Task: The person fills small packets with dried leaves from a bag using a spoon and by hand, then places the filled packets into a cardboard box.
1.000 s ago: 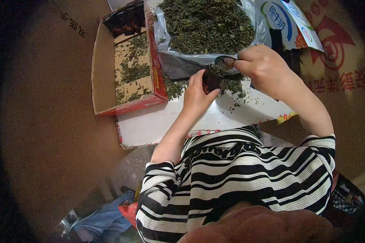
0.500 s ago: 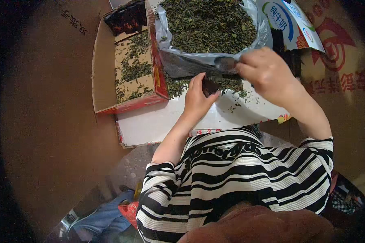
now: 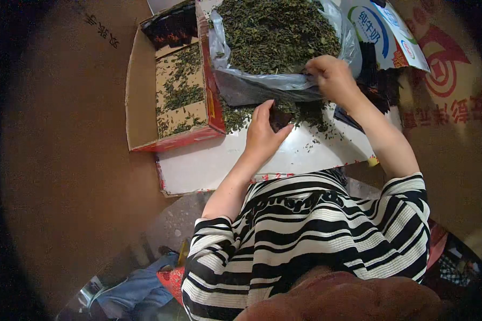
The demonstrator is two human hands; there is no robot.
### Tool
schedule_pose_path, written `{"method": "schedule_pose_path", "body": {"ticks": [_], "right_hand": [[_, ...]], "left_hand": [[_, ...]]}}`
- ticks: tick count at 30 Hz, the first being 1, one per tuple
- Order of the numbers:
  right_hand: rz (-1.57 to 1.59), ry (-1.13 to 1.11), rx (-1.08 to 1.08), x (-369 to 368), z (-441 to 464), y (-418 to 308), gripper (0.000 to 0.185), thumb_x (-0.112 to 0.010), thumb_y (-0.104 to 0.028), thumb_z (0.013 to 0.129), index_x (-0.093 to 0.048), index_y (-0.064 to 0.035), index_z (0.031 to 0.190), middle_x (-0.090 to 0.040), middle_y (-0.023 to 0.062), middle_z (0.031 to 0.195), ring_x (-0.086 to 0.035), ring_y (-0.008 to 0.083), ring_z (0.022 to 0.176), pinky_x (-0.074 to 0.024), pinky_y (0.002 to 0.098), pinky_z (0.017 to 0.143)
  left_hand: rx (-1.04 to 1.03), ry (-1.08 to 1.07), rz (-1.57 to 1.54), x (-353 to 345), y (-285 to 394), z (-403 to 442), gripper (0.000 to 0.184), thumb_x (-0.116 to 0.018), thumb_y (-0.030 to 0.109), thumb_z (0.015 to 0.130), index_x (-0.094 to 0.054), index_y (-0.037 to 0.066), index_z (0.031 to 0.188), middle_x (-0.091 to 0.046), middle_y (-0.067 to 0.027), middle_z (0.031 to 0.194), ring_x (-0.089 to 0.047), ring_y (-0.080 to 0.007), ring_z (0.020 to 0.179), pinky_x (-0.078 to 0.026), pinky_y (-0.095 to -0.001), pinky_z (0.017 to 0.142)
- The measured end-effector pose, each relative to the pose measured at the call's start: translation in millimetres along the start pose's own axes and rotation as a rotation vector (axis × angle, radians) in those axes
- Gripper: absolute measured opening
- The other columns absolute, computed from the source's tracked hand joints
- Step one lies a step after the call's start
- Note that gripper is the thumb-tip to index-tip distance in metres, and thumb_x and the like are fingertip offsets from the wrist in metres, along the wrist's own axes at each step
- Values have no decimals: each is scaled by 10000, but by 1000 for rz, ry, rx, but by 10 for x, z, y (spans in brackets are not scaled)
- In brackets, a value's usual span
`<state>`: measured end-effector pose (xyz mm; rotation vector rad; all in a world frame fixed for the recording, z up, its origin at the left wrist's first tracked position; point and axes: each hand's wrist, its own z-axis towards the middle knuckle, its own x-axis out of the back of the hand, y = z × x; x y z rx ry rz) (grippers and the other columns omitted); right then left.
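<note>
A plastic bag (image 3: 222, 53) heaped with dried green leaves (image 3: 273, 35), like loose tea, stands open at the back. At its front edge my right hand (image 3: 334, 80) is closed, fingers pinched at the leaves. The dark spoon it holds is mostly hidden, its bowl apparently down in the leaves. My left hand (image 3: 265, 131) is curled round a small dark pouch (image 3: 278, 119), thumb on one side and fingers on the other. The pouch stands just in front of the bag, among spilled leaves (image 3: 316, 115). What is inside the pouch does not show clearly.
To the left is an open cardboard box (image 3: 139, 101) with scattered leaves and dark packets (image 3: 171, 24) inside. A white board (image 3: 198, 166) lies under the work. More dark pouches (image 3: 377, 88) and a milk carton panel (image 3: 385, 32) are on the right. Someone's jeans (image 3: 139, 289) show lower left.
My right hand has moved from above the pouch up and back to the leaves in the bag, taking the spoon with it. My left hand stays on the pouch.
</note>
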<state>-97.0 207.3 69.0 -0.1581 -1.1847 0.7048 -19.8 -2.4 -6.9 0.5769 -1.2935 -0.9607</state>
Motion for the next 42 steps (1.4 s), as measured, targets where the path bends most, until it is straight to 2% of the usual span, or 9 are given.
{"method": "schedule_pose_path", "body": {"ticks": [5,9,13,20,24,29,36,40,42], "right_hand": [[194,58,-140,162,-78,87,110,-616,-27,840,-655,1,939,-664,101,822,-639,182,766,-495,282,691],[364,-10,-275,271,-179,62,118,-623,-24,850,-649,2,961,-647,73,822,-611,120,748,-483,256,680],[414,-41,-205,373,-280,-20,112,-615,6,837,-637,9,947,-634,93,840,-621,142,782,-483,266,680],[110,-73,292,479,-378,-308,198,-608,66,736,-622,11,926,-614,134,903,-606,281,815,-488,337,716],[-135,-54,532,495,-395,-404,228,-622,26,689,-622,6,916,-610,127,943,-589,302,804,-483,377,751],[-209,-21,609,632,-374,-528,242,-632,-45,655,-615,10,890,-602,124,944,-585,280,813,-478,391,754],[-164,-158,765,447,-433,-584,273,-624,-96,611,-604,28,853,-589,135,933,-585,279,804,-473,393,714],[-184,-84,692,510,-444,-648,281,-633,-104,610,-609,18,862,-596,135,950,-590,272,814,-477,417,744],[-171,-33,593,562,-502,-624,347,-646,-118,591,-629,-20,924,-608,139,976,-597,266,858,-466,477,790]], "left_hand": [[114,-50,-87,10,33,28,719,-790,204,675,-429,-20,1254,-513,-206,1174,-536,-347,1066,-455,-381,903],[32,-27,-34,-12,38,72,734,-792,219,673,-425,-23,1261,-514,-205,1176,-536,-342,1070,-451,-380,907],[91,-47,-41,-3,41,116,741,-795,222,667,-426,-23,1260,-519,-202,1171,-539,-339,1066,-450,-378,912],[58,-35,-20,-27,59,116,742,-798,213,661,-427,-22,1259,-519,-199,1172,-541,-334,1069,-453,-376,912],[40,-21,-4,-27,54,90,738,-796,208,662,-428,-21,1259,-521,-196,1168,-541,-333,1070,-455,-378,907],[4,12,-46,-32,12,77,727,-792,204,666,-431,-19,1256,-525,-196,1157,-541,-336,1068,-456,-383,902],[-55,-27,-41,-62,-65,36,713,-788,207,673,-433,-23,1247,-522,-209,1157,-539,-344,1070,-454,-384,904],[-18,-32,-53,51,-65,21,761,-802,221,662,-423,-23,1275,-534,-202,1170,-549,-328,1076,-442,-375,929],[14,-17,-50,169,-72,15,787,-810,228,655,-418,-23,1289,-541,-197,1176,-555,-319,1079,-436,-371,941]]}}
